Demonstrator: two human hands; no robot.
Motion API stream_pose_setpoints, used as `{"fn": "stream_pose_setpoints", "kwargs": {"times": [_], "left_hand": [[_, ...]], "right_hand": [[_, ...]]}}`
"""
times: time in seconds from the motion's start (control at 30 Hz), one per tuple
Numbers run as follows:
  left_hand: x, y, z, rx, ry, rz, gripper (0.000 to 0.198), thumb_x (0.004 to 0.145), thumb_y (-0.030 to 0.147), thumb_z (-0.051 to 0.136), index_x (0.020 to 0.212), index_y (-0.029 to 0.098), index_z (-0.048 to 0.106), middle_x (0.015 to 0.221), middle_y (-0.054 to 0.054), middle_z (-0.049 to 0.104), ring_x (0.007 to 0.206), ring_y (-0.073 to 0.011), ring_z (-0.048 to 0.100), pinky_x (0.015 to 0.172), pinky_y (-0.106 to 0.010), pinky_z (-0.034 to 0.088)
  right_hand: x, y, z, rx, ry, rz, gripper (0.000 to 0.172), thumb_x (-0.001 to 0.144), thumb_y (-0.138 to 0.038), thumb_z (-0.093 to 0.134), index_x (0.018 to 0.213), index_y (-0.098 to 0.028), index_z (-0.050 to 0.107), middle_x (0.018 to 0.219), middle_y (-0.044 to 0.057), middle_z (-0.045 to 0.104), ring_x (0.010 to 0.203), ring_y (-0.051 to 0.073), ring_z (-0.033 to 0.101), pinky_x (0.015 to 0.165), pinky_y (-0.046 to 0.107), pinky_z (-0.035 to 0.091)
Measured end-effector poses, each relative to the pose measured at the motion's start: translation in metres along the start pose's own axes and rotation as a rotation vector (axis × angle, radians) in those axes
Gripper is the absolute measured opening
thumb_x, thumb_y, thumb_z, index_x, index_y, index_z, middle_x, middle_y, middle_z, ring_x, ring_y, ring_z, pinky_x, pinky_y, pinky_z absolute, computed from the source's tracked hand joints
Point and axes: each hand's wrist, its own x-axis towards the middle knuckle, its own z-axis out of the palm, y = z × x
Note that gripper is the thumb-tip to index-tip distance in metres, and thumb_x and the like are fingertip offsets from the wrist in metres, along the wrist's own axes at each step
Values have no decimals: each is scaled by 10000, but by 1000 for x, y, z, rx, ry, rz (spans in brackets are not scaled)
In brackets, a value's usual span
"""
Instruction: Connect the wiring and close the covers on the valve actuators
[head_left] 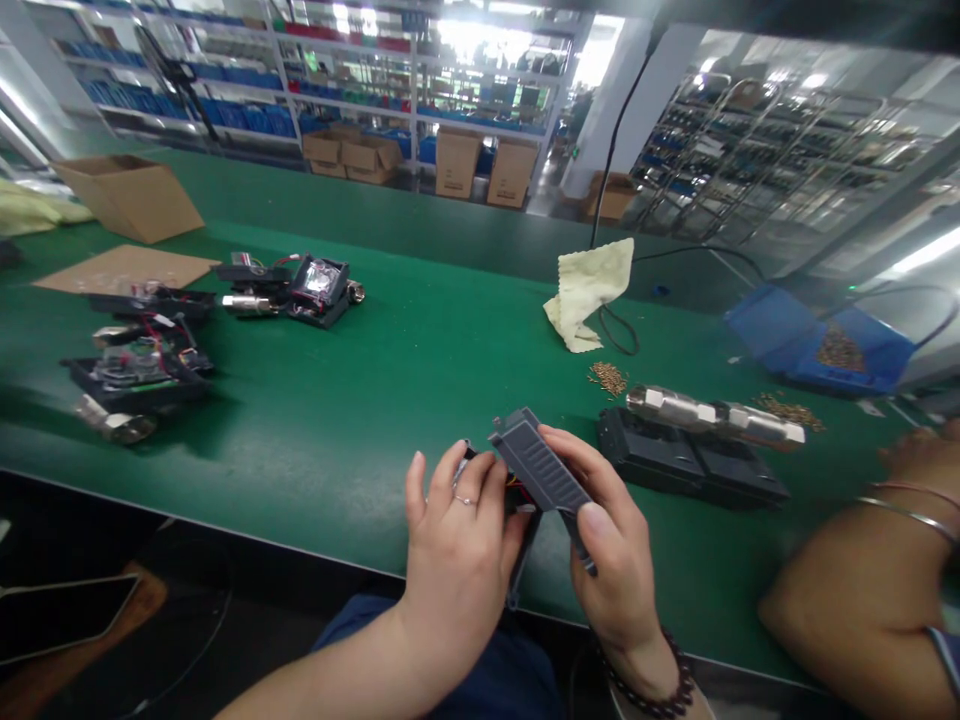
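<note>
My right hand (619, 540) is closed around a dark grey ribbed plastic cover (544, 465), tilted up at the near edge of the bench. Red and yellow wires (513, 482) show just under the cover. My left hand (465, 540), with a ring on one finger, curls over a dark housing part (525, 560) beside the cover; its fingertips are partly hidden behind it. To the right lie two dark housings (690, 465) side by side, with silvery metal fittings (712, 415) on top.
Opened units (139, 375) with wires lie at left, two more (319, 290) farther back. A cardboard box (131, 195), yellow cloth (592, 285), small brass-coloured parts (609, 378) and a blue bin (787, 340) stand on the green bench (435, 330). Another person's arm (862, 570) rests at right.
</note>
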Motion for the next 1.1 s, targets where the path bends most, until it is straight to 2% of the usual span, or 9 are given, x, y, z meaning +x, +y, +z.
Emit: {"fn": "stream_pose_setpoints", "kwargs": {"times": [0.13, 0.37, 0.5, 0.6, 0.67, 0.77, 0.87, 0.97, 1.1], "left_hand": [[1, -2, 0, -25, -14, -4, 270, 932, 281, 503, 1131, 164, 644, 1089, -77, 700, 1131, -288, 535, 1075, -503, 244], [3, -1, 0, 99, -47, 82, 355, 910, 225, 485, 1249, 201, 589, 1090, -96, 690, 1106, -295, 536, 1044, -524, 326], [-5, -5, 2, 127, 68, 43, 354, 938, 301, 427, 1188, 97, 572, 1128, -183, 634, 1154, -320, 513, 1033, -545, 344], [-15, -11, 6, 62, 127, -51, 569, 920, 450, 456, 1292, 22, 419, 1216, -245, 562, 1192, -336, 509, 1025, -555, 385], [-23, -15, 7, -41, 96, -113, 733, 902, 513, 475, 1415, 46, 240, 1250, -238, 547, 1179, -321, 544, 990, -541, 444], [-33, -19, 4, -245, 55, -218, 777, 903, 493, 496, 1478, 133, 115, 1227, -196, 580, 1126, -285, 604, 913, -462, 529], [-42, -28, -2, -468, 8, -269, 804, 883, 412, 555, 1494, 199, 78, 1306, -187, 548, 1163, -278, 590, 935, -441, 524], [-49, -45, -6, -696, -116, -284, 809, 869, 354, 590, 1499, 250, 93, 1410, -165, 478, 1264, -271, 514, 1026, -447, 457], [-49, -71, -3, -875, -303, -257, 877, 800, 477, 684, 1489, 343, 160, 1455, -98, 457, 1304, -259, 477, 1077, -421, 405]], "right_hand": [[-7, -5, 1, -147, -24, -43, 327, 909, -420, 466, 1172, -294, 616, 1260, 44, 596, 1189, 269, 521, 1006, 409, 397], [-6, 2, 9, -472, -105, -303, 368, 898, -365, 481, 1226, -209, 536, 1278, 106, 541, 1182, 259, 511, 976, 446, 435], [-4, 3, 9, -500, -110, -343, 368, 913, -356, 447, 1237, -194, 516, 1282, 110, 532, 1191, 239, 503, 979, 418, 438], [-5, 4, 9, -497, -100, -345, 362, 915, -340, 438, 1239, -196, 512, 1282, 105, 531, 1195, 231, 502, 979, 402, 440], [-6, 4, 8, -510, -109, -358, 367, 910, -339, 441, 1240, -194, 509, 1280, 106, 527, 1194, 233, 500, 980, 400, 437], [-9, 2, 8, -551, -175, -428, 405, 882, -337, 463, 1257, -183, 486, 1287, 114, 506, 1201, 249, 484, 1000, 418, 418], [-13, -1, 7, -614, -260, -511, 486, 835, -336, 505, 1286, -163, 447, 1362, 142, 419, 1248, 275, 438, 1016, 434, 404], [-15, -3, 5, -701, -322, -525, 554, 799, -328, 542, 1304, -137, 418, 1466, 170, 283, 1311, 291, 373, 1009, 422, 416], [-13, -6, 3, -762, -430, -543, 557, 766, -271, 567, 1289, -129, 440, 1453, 166, 320, 1287, 283, 393, 1009, 419, 423]]}}
